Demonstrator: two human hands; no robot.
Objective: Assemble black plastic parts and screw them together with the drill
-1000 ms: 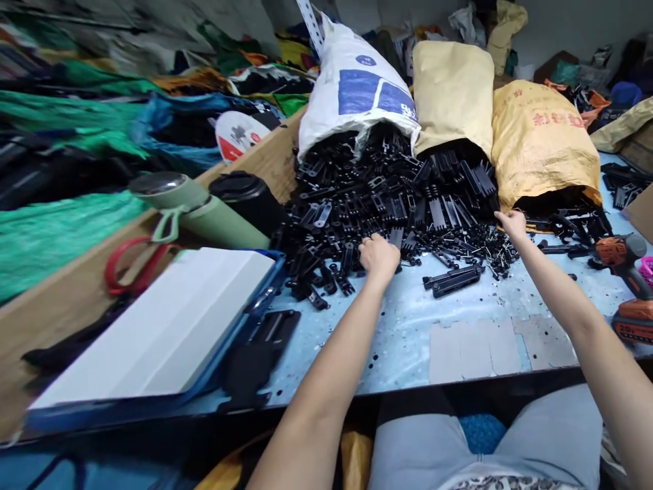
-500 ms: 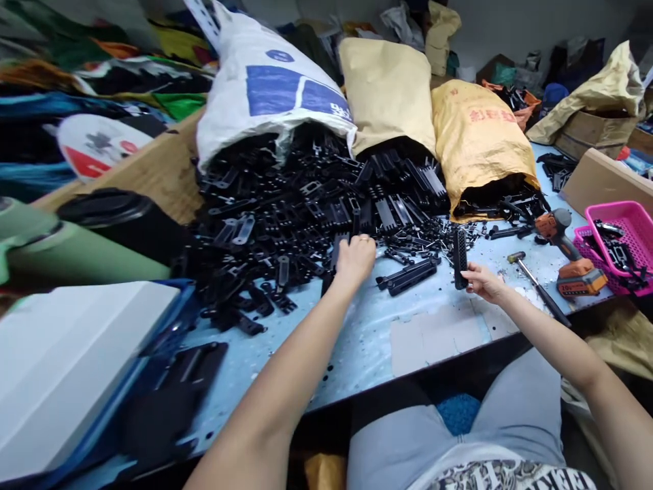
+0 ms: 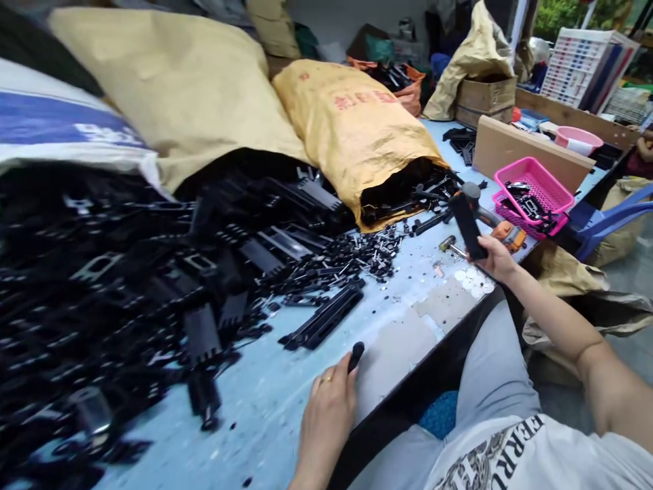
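My left hand [image 3: 329,405] is low over the blue tabletop near its front edge, a ring on one finger. It is closed on a small black part [image 3: 356,355], whose rounded end sticks out past the fingertips; the rest is hidden under the hand. Out to the right, my right hand [image 3: 496,258] pinches the lower end of a flat black rectangular plate [image 3: 468,226] and keeps it tilted up above the table. Behind that plate are a hammer [image 3: 447,243] and an orange cordless drill [image 3: 505,233], both partly covered. Two long black pieces [image 3: 326,316] lie ahead of my left hand.
A large heap of black parts [image 3: 127,286] covers the left, spilling from tan [image 3: 194,88] and yellow [image 3: 357,122] sacks. Small screws and pins [image 3: 367,252] lie scattered mid-table. Pink baskets [image 3: 535,187] and a cardboard sheet [image 3: 530,153] stand at the right, near a blue chair [image 3: 612,221].
My view has swung to the right. My left hand has come away from the heap towards the table's front edge with a small black part. My right hand still holds its black plate, now raised.
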